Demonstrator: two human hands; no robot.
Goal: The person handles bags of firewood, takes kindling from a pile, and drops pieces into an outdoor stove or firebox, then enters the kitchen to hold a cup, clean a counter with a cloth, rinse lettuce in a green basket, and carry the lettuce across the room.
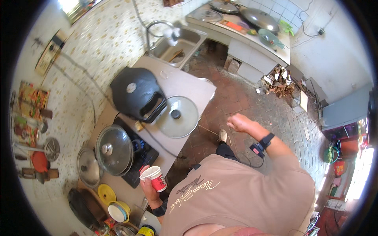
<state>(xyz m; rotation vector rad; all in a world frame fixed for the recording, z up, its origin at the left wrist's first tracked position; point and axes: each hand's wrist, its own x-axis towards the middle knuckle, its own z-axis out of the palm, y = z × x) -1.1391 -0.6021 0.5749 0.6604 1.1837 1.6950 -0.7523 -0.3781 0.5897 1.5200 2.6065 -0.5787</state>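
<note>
My left hand (150, 193) is wrapped around a red-and-white paper cup (158, 182). Its rim looks doubled, as if cups are nested. The cup is in the air beside the counter's front edge, close to a black induction cooktop (137, 160). On that cooktop stands a pan with a domed glass lid (115, 150). My right hand (239, 123), its fingers curled, hangs over the brick floor away from the counter. Nothing shows in it. A glass lid with a black knob (180, 118) lies on the counter, beside a black electric griddle (135, 91) with its cover down.
A steel sink with a faucet (195, 38) is set beyond the griddle. Another glass lid (88, 168) leans near the wall; yellow bowls (127, 211) are close by. A loose cable (159, 141) crosses the counter edge. Firewood (279, 84) is heaped beneath the tiled stove counter (236, 28).
</note>
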